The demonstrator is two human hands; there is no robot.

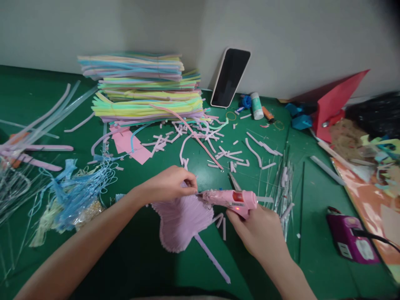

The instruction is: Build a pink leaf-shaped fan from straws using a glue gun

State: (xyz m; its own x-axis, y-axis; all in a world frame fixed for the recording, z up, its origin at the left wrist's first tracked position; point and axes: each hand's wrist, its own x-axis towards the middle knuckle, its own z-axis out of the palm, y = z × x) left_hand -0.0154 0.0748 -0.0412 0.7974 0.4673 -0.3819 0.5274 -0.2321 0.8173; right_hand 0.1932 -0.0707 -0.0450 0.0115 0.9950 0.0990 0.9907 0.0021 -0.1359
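My left hand [170,183] pinches the upper edge of a lilac pipe-cleaner piece [183,221] shaped like a wide petal, lying on the green table [131,258]. A lilac stem [212,258] runs from it toward me. My right hand [258,229] grips a pink glue gun [233,199], its nozzle pointing left at the spot where my left fingers pinch. A small red light glows on the gun's body.
A tall stack of pastel pipe cleaners [143,87] stands at the back, cut lilac bits [218,146] scattered before it. A phone [230,77] leans on the wall. Blue wire shapes [78,187] lie left, thin wires [281,183] right, a purple power adapter [351,239] and paper scraps far right.
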